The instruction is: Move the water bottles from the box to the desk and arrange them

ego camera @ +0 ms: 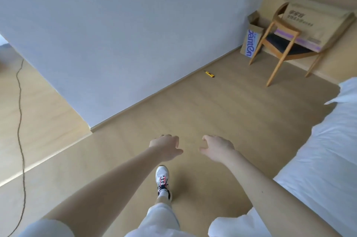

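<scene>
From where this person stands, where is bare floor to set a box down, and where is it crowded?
Free: the floor between wall and bed, and the strip left of the wall corner, by the cable. Crowded: far corner with chair, large box, small box; a knife lies nearby.

soft even daylight, edges bowed, far corner perhaps blurred.

Bedroom — white bed (318, 159), wooden chair (280, 43)
</scene>
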Available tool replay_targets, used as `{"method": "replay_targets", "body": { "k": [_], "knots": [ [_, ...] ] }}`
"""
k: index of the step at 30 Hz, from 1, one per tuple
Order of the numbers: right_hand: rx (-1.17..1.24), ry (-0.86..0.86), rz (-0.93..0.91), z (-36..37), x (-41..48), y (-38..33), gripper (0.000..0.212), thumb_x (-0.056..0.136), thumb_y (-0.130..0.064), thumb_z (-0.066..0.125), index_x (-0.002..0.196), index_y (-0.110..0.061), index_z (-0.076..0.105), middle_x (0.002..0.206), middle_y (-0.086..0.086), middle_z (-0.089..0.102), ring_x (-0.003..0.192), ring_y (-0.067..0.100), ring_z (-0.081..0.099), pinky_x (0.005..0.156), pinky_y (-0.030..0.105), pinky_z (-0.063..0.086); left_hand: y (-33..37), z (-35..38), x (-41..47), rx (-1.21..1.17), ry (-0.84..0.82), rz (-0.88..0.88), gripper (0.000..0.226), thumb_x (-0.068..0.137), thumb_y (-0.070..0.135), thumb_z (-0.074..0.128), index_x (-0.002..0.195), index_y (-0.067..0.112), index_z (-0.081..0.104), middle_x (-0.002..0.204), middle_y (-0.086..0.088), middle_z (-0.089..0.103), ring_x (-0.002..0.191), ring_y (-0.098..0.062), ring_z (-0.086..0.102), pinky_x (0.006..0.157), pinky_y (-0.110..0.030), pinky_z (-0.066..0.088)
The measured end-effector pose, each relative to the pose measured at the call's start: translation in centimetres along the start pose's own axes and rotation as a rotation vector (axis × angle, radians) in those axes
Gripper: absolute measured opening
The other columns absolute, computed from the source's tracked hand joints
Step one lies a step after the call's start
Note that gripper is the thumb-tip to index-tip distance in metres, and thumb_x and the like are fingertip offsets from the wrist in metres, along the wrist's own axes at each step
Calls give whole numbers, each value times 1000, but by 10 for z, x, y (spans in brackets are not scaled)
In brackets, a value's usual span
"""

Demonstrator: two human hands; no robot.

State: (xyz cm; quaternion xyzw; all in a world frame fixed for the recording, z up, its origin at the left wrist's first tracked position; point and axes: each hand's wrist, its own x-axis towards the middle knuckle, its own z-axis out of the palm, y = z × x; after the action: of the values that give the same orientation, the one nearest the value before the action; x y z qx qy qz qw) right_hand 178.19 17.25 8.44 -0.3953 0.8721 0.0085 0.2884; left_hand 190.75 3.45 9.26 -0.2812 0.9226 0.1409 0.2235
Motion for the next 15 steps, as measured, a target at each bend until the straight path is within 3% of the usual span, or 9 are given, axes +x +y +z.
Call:
{"method": "replay_targets", "body": {
  "k": [8,15],
  "knots": [
    [45,15,179,-51,87,40,53,97,-47,44,141,-18,40,137,4,51,123,26,51,96,38,45,18,-57,126,26,-52,155,34,94,46,48,118,23,54,119,0,53,116,-20,47,76,-30,35],
    [52,19,272,-130,179,53,52,98,-47,43,141,-18,39,135,4,52,119,25,53,93,36,45,18,-136,246,39,-66,237,33,94,45,48,118,22,54,117,1,55,113,-20,49,75,-32,38]
  ]
}}
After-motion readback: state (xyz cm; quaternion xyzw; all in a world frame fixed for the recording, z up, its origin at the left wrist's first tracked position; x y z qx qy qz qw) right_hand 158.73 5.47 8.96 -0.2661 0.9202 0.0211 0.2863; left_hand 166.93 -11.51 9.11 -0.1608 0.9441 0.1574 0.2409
